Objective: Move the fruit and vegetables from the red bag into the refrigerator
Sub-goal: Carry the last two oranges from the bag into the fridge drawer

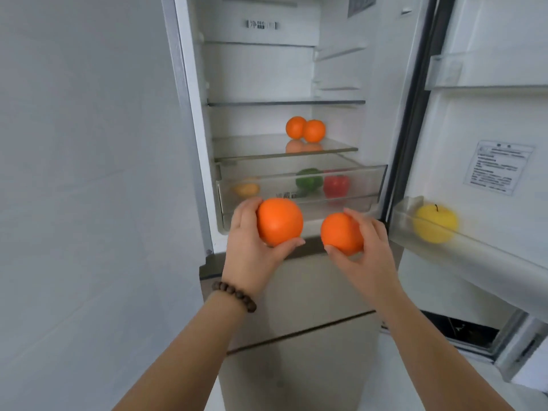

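Your left hand [249, 250] grips one round orange fruit [280, 221] and your right hand [372, 250] grips another [341, 232], both before the open white refrigerator [189, 114]. Two more oranges [305, 130] sit touching near the back edge of its glass shelf [252, 146].

We see bright, even, cool light, strongest inside the refrigerator [267, 69]. Shadows are faint. The glass shelf [284, 149] mirrors two oranges [305, 130]. The yellow apple [435, 223] and door label [498, 167] smear with motion blur. Wide-angle lens bends the edges.
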### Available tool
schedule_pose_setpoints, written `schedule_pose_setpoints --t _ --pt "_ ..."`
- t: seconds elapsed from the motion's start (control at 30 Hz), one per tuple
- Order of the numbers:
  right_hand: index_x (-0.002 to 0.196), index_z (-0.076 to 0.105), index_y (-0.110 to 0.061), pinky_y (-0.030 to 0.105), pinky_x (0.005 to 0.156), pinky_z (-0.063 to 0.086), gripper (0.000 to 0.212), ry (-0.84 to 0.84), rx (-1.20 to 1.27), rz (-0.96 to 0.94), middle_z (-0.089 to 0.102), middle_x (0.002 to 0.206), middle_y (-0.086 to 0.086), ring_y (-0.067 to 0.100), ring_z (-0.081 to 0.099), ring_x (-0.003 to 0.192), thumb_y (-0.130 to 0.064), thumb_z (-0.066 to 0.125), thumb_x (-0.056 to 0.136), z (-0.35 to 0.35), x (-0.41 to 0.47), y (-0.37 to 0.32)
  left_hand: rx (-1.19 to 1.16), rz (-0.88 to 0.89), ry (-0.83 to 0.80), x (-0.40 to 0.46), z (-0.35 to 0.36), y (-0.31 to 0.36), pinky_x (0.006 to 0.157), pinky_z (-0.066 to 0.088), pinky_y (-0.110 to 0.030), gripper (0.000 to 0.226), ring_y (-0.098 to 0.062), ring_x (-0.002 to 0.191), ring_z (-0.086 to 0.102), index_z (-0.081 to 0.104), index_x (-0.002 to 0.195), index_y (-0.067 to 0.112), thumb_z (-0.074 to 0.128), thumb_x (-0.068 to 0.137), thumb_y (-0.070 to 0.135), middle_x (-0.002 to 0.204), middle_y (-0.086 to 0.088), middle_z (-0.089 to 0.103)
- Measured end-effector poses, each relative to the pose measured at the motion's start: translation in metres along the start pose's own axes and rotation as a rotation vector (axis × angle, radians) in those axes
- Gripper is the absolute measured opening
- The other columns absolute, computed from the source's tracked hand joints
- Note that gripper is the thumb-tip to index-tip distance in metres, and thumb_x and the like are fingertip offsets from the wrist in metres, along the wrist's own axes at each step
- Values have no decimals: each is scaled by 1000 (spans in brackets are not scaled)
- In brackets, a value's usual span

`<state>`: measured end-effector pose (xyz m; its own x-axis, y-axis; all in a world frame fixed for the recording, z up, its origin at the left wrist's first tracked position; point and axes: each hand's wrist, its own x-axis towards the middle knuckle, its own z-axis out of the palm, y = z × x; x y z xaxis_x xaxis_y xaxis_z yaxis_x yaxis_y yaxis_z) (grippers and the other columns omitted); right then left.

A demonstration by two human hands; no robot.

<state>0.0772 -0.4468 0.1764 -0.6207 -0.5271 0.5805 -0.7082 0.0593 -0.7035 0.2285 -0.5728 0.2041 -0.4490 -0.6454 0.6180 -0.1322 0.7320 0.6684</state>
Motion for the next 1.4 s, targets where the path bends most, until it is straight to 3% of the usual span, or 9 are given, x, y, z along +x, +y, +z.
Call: schedule_pose_setpoints --t 0.13,0.23,0.33,0.43,0.6,0.7,0.87,1.1,1.4 --pt "129 43 -36 28 89 45 67 40 80 -100 46 129 -5 13 50 110 -30 77 72 7 93 14 16 122 57 95 22 3 88 30 -11 85 -3 108 40 42 127 21 86 57 39 123 9 43" --pt "127 42 -35 26 89 47 65 49 136 -131 50 127 -8 11 52 111 -36 77 72 10 154 20 23 195 38 160 36 -3 84 29 1 85 -1 107 40 39 130 25 86 60 31 127 7 43" --pt "125 38 -32 14 77 41 64 32 174 -101 44 125 -12 8 50 106 -29 77 73 18 206 23 66 179 -35 212 48 -16 92 37 -14 83 -8 109 41 35 133 29 82 66 15 136 -1 39" --pt "128 35 -25 22 78 43 73 24 184 -42 42 124 -8 16 52 107 -27 80 70 34 249 35 151 106 -182 247 60 -32 90 37 -26 83 -22 113 46 32 135 34 77 71 7 138 -7 34" --pt "136 35 -26 31 86 38 79 -67 51 38 36 132 5 18 46 107 -29 78 70 55 298 52 53 28 -308 287 79 -63 85 52 -39 62 -26 108 51 34 125 43 73 77 38 133 -5 38" --pt "135 36 -28 34 86 40 76 -132 53 68 39 134 3 17 45 106 -28 77 71 62 316 55 96 12 -315 310 92 -75 77 50 -33 50 -28 107 51 36 127 38 65 85 34 131 -8 41" --pt "136 33 -24 31 87 39 77 -243 72 125 44 135 1 12 43 107 -26 77 72 73 341 63 48 -136 -312 347 105 -95 92 43 -33 93 -19 117 44 17 146 29 77 75 23 133 0 37" --pt "139 34 -15 30 86 39 77 -373 -69 156 47 136 6 15 47 108 -28 74 75 88 378 71 86 -203 -363 388 127 -125 102 42 -49 90 -29 125 42 30 140 32 83 67 25 142 -7 34" --pt "138 37 -14 37 95 41 75 -371 -160 205 47 138 8 24 49 121 -36 73 76 114 398 70 139 -355 -289 414 138 -142 97 41 -38 86 -27 124 46 29 139 13 79 72 32 140 -10 42"
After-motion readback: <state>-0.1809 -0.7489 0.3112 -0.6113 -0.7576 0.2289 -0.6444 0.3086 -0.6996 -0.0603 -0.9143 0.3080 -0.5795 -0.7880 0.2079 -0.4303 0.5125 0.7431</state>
